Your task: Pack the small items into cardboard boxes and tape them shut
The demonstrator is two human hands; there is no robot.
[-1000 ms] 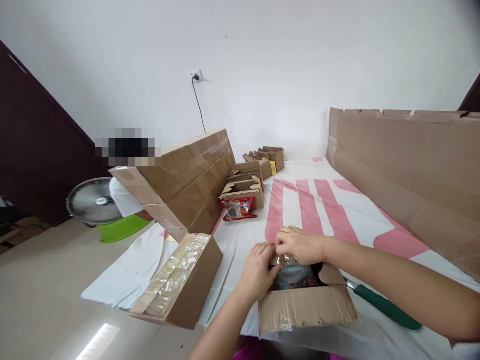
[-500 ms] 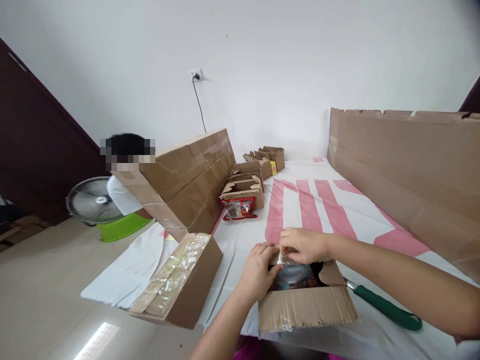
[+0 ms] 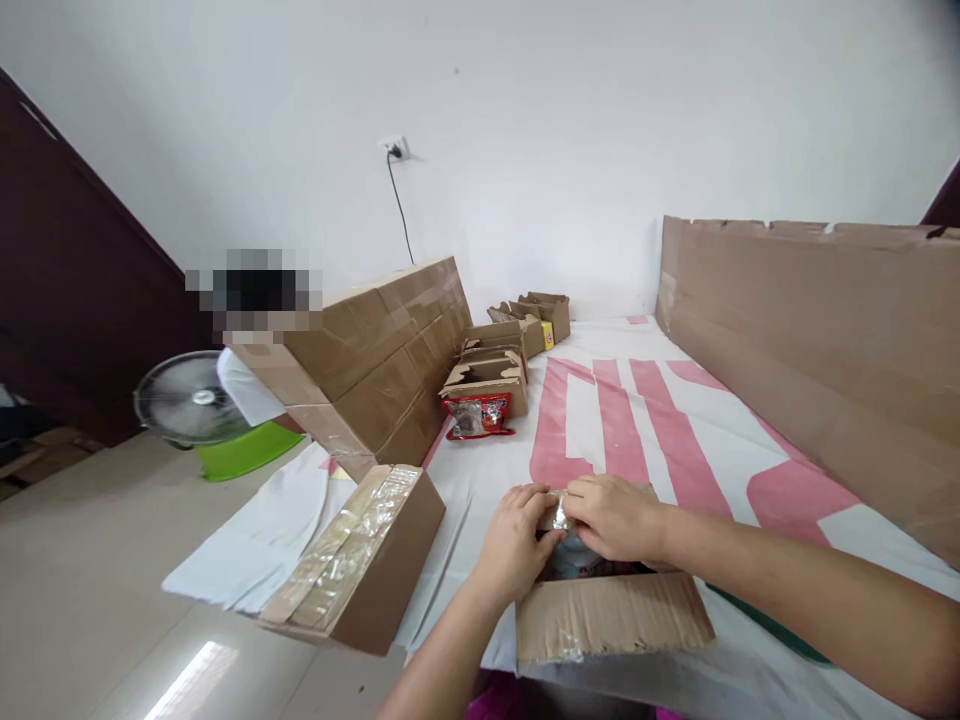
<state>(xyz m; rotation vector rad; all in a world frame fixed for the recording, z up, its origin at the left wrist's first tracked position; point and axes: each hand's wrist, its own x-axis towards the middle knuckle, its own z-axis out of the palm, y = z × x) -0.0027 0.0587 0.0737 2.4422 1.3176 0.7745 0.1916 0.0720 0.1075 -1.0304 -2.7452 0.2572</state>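
Note:
A small open cardboard box (image 3: pixel 615 620) stands at the front of the cloth-covered surface. My left hand (image 3: pixel 516 535) is closed on the far left edge of the box, fingers over the outside and thumb toward the opening. Beside it, my right hand (image 3: pixel 616 517) is closed on the far flap, with shiny clear tape (image 3: pixel 556 513) showing between the hands. Inside lies something pale blue (image 3: pixel 577 558), mostly covered by the hands. Under my right forearm, a green handle (image 3: pixel 776 632) is only partly visible.
A taped carton (image 3: pixel 352 560) sits at left. Behind it stand a stack of cartons (image 3: pixel 375 360), a red-edged packet (image 3: pixel 478 416) and several open boxes (image 3: pixel 487 378). A cardboard panel (image 3: pixel 810 350) lines the right. Beyond the stack are a person (image 3: pixel 251 385) and a fan (image 3: pixel 195 398).
My right hand has moved down and slightly toward me on the far flap, covering more of the opening. My right forearm has lowered over the green handle. My left hand stays in place.

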